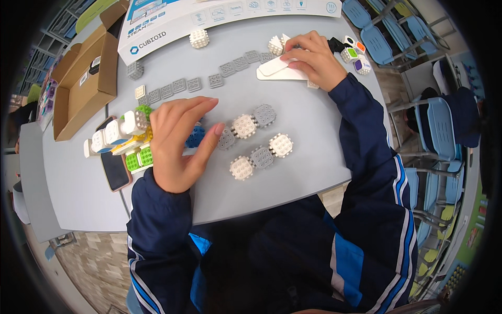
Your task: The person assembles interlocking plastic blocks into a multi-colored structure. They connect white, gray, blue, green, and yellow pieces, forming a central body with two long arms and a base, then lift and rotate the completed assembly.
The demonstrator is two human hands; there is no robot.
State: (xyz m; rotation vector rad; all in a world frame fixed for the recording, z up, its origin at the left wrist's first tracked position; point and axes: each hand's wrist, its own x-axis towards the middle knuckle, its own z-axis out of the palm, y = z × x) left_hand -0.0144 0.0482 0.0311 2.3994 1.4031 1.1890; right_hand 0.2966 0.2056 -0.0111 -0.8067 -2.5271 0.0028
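My left hand (180,141) hovers over the near left of the table, thumb and fingers apart, with nothing between them. A blue studded block (195,137) shows partly behind its thumb. At the far right, my right hand (314,58) pinches a white flat rounded piece (275,66), which lies over another white flat piece (282,75). Between my hands lie two short rows of joined studded cubes: one has a white cube (243,126) with grey ones at its ends, the other a grey cube (262,157) with white ones at its ends.
Small grey square plates (226,69) form a line across the table. At left are green, yellow and white blocks (116,131), a phone (116,170) and an open cardboard box (86,86). A large white box (209,23) stands at the back; colored-faced cubes (361,64) sit far right.
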